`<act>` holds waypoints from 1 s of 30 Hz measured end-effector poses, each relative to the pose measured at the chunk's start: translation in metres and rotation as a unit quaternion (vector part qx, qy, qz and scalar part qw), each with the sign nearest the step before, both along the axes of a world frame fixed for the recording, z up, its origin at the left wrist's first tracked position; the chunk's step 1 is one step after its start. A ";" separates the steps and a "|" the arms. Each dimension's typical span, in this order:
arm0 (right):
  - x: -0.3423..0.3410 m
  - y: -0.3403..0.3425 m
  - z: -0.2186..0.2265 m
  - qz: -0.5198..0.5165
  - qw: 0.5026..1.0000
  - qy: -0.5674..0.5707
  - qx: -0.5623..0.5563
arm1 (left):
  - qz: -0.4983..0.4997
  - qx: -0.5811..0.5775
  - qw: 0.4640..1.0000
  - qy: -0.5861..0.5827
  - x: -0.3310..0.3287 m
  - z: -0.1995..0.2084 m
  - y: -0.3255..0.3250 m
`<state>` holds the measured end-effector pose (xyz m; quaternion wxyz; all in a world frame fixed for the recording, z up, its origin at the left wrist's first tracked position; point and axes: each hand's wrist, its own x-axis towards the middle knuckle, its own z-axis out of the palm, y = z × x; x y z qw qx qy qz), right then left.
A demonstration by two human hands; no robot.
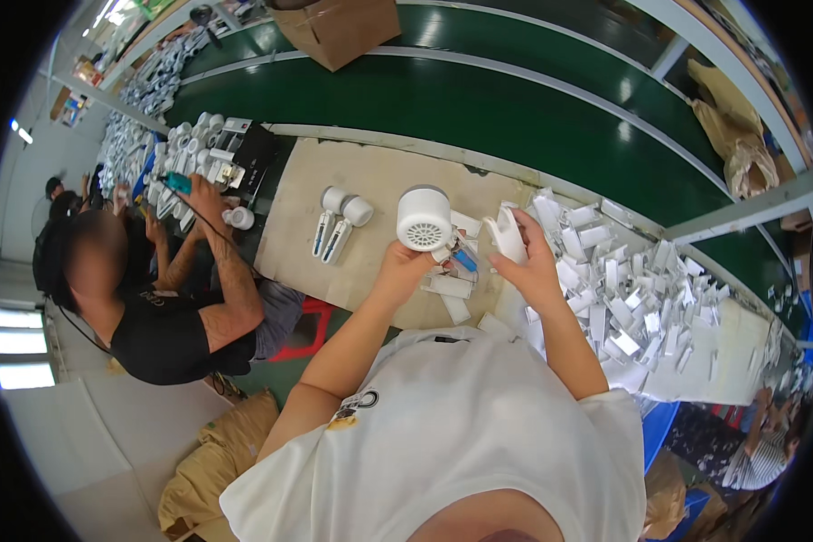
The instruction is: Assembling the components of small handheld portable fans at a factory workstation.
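My left hand (401, 269) is closed around the lower part of a white hair-dryer-shaped device (424, 210), whose round head with a slotted grille faces me. Beside that grip, a blue cylindrical part (465, 260) and thin wires show in its opened handle. My right hand (533, 264) pinches a white plastic handle cover (506, 237), held apart from the device and just right of it. Two similar devices (356, 211) lie to the left on the tabletop, with blue parts visible in their open handles. Several loose white pieces (452, 285) rest beneath my hands.
A large heap of white plastic covers (619, 303) spreads over the right of the table (289, 217). Beyond it runs a green conveyor belt (515, 108) carrying a cardboard box (336, 32). At left, a co-worker (172, 316) holds a teal power tool (179, 182) near piled white devices.
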<state>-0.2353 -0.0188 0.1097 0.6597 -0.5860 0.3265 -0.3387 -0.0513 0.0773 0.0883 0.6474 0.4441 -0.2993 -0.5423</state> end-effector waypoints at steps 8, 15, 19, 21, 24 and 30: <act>0.011 -0.004 0.032 0.050 0.996 0.062 -0.043 | 0.011 -0.030 0.997 -0.068 -0.018 0.014 0.002; 0.013 -0.002 0.035 0.057 0.989 0.111 -0.081 | 0.001 -0.021 0.998 -0.065 -0.017 0.012 0.007; 0.021 0.007 0.029 0.013 0.956 0.174 -0.234 | 0.002 0.040 0.976 -0.214 -0.013 0.009 0.009; 0.022 0.006 0.031 0.014 0.946 0.195 -0.260 | 0.011 0.059 0.965 -0.254 -0.014 0.007 0.005; 0.020 0.003 0.034 -0.012 0.941 0.185 -0.284 | 0.037 -0.003 0.999 0.019 -0.015 0.006 -0.004; 0.003 0.009 0.030 0.045 0.842 0.198 -0.500 | 0.079 -0.013 0.981 0.179 -0.015 0.010 -0.015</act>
